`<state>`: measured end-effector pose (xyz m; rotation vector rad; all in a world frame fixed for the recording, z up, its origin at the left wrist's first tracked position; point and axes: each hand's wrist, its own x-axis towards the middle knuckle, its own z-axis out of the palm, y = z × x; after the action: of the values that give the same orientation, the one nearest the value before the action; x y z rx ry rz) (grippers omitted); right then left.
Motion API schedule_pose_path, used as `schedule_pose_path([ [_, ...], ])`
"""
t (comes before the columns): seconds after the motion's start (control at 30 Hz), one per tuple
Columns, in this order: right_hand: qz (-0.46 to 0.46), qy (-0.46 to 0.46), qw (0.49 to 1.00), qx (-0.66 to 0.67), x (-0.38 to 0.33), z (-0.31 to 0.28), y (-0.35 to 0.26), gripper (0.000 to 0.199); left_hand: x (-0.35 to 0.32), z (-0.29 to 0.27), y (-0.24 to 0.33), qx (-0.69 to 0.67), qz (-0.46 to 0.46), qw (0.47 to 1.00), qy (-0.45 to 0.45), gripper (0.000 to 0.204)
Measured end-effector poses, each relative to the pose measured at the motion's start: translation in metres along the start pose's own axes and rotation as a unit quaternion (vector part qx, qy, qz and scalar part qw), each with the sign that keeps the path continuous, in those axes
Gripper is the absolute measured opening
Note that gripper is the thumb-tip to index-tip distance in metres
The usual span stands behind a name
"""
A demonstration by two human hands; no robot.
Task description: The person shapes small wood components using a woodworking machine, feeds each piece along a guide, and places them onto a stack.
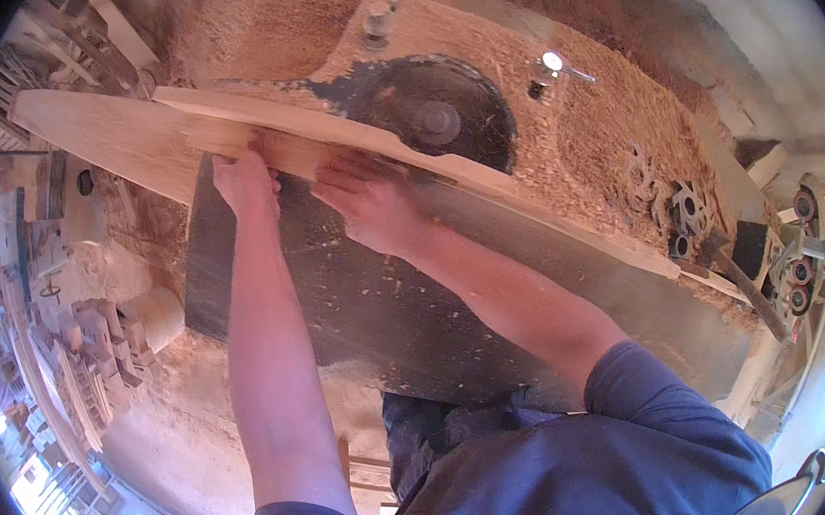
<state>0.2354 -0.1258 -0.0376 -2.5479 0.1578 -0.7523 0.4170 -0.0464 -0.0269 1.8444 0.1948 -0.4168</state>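
Note:
A long pale wooden board lies across the near edge of a wooden guide, its wide end jutting out beyond the dark metal table at the far left. My left hand is closed on the board's near edge, over the table's left corner. Just to its right, my right hand has its fingers together and pressed on the board; the fingertips are partly in shadow. Behind the guide, a round dark disc with a central hub is set in the sawdust-covered machine top.
Sawdust and chips coat the far side. A small round white-faced gauge and a metal post stand there. Several toothed metal cutter heads lie at the right, near a machine with rollers. Wood offcuts are stacked at left.

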Motion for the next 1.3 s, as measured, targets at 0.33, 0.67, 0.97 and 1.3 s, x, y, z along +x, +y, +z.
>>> schedule_pose_path([
  [0.33, 0.189, -0.056, 0.978, -0.064, 0.064, 0.109, -0.081, 0.053, 0.085, -0.052, -0.006, 0.063, 0.026, 0.993, -0.098, 0.028],
  [0.67, 0.124, -0.132, 0.983, -0.004, -0.156, -0.022, -0.16, 0.049, -0.14, -0.132, -0.147, -0.016, 0.081, 0.99, -0.115, 0.056],
  [0.97, 0.275, 0.008, 0.958, -0.08, -0.534, -0.304, -0.101, 0.038, -0.544, -0.018, -0.178, 0.237, -0.045, 0.797, -0.553, 0.096],
  [1.3, 0.54, 0.12, 0.775, -0.306, -0.83, -0.535, -0.038, 0.069, -0.592, 0.005, -0.17, 0.24, 0.023, 0.823, -0.515, 0.082],
])
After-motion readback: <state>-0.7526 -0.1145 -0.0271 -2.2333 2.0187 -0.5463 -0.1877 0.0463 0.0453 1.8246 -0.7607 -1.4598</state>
